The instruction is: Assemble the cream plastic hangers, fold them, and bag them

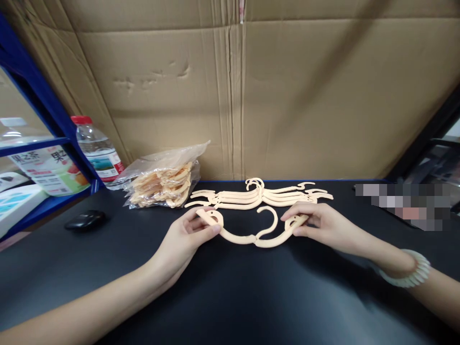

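A cream-coloured plastic clothes hanger (pixel 237 238) is held level between both hands, its hook turned up toward the back. My left hand (pixel 190 235) pinches its left end between thumb and fingers. At the opposite end, my right hand (pixel 318 223) grips the hanger in the same way. Just behind it, several matching hangers (pixel 237 200) lie in a row on the black table, hooks together in the middle. To the left of them rests a clear plastic bag (pixel 163 184) full of more cream-coloured hangers.
A black computer mouse (pixel 85 220) lies at the left. Behind it stand a red-capped water bottle (pixel 98 153) and a blue shelf (pixel 57 143) with a large bottle (pixel 50 167). Cardboard (pixel 309 96) walls the back. A blurred-out flat object (pixel 406 206) lies at the right.
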Motion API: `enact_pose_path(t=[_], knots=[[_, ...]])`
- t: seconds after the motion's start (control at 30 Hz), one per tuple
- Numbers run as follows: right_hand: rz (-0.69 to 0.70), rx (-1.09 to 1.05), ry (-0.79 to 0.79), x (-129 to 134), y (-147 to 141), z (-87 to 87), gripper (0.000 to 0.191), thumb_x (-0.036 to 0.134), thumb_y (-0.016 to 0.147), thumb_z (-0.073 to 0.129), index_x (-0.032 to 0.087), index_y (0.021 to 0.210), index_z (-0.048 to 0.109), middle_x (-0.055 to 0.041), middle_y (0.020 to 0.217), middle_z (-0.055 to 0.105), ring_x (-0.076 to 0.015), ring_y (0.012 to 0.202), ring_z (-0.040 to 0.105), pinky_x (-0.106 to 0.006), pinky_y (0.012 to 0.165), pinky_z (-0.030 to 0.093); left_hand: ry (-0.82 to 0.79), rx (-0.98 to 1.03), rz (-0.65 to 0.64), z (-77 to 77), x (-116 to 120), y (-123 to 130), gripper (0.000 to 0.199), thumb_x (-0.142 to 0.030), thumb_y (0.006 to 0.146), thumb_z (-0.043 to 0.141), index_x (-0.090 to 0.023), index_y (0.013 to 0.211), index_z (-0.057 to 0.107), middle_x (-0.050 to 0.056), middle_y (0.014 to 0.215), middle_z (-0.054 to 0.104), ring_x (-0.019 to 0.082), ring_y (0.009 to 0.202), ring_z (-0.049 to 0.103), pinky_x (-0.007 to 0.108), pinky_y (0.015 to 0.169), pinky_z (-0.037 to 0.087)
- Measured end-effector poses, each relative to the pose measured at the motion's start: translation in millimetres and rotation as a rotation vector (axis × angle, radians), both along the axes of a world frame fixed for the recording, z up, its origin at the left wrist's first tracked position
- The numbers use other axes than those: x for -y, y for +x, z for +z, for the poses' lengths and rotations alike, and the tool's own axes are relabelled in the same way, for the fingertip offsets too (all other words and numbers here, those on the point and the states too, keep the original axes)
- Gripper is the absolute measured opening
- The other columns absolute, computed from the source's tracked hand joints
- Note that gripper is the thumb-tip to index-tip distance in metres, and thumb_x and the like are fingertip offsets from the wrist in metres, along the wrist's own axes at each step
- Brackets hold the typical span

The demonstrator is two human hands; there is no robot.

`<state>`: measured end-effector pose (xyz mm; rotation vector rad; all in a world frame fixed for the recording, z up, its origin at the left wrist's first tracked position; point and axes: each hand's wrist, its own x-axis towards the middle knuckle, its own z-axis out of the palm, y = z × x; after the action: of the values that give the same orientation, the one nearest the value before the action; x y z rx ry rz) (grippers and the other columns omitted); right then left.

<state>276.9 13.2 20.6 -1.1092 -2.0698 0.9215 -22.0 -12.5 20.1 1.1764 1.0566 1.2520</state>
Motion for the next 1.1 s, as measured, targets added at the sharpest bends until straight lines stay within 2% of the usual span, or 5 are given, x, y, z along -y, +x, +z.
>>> enact_pose_path(t=[0.33,0.67,0.87,1.0,1.1], knots=[[-0.058,-0.221,-0.145,1,-6,-1.0,0.034,0.033,0.071,0.075,0.017,0.097,0.063,-0.0049,0.089,0.066,-0.0172,0.082,0.065,-0.035,0.08,0.056,-0.027,-0.026,-0.046,-3.1,3,1,0.023,-0.024,0.069,0.08,-0.016,0.084,0.065,0.005,0.089,0.069,0.016,0.087,0.06,0.023,0.081,0.045],[-0.055,-0.344,-0.192,0,-6,-4.5,0.032,0.035,0.074,0.074,0.017,0.097,0.061,-0.0032,0.084,0.062,-0.0134,0.069,0.059,-0.029,0.064,0.052,-0.02,-0.039,-0.061,-2.0,4,2,0.028,-0.028,0.072,0.08,-0.016,0.091,0.063,0.005,0.086,0.07,0.016,0.084,0.062,0.024,0.079,0.048],[-0.03,-0.416,-0.212,-1,-7,-8.6,0.03,0.031,0.077,0.073,0.017,0.101,0.062,-0.0029,0.083,0.062,-0.0131,0.07,0.058,-0.03,0.066,0.051,-0.018,-0.03,-0.072,-5.3,4,1,0.039,-0.027,0.074,0.078,-0.017,0.106,0.059,0.005,0.086,0.071,0.016,0.084,0.064,0.027,0.081,0.05],[-0.048,-0.365,-0.266,-2,-1,-4.8,0.032,0.031,0.074,0.074,0.017,0.1,0.062,-0.002,0.081,0.063,-0.0134,0.068,0.06,-0.031,0.067,0.052,-0.009,-0.049,-0.095,-4.0,1,-3,0.051,-0.027,0.073,0.078,-0.023,0.119,0.054,0.002,0.085,0.07,0.017,0.083,0.064,0.028,0.079,0.051],[-0.021,-0.195,-0.277,-9,10,-1.7,0.03,0.031,0.071,0.076,0.016,0.094,0.064,-0.0025,0.082,0.065,-0.0145,0.071,0.062,-0.032,0.07,0.052,0.044,-0.217,-0.134,-1.8,-9,-10,0.037,-0.03,0.071,0.077,-0.021,0.104,0.065,0.003,0.083,0.069,0.018,0.077,0.064,0.029,0.074,0.052]])
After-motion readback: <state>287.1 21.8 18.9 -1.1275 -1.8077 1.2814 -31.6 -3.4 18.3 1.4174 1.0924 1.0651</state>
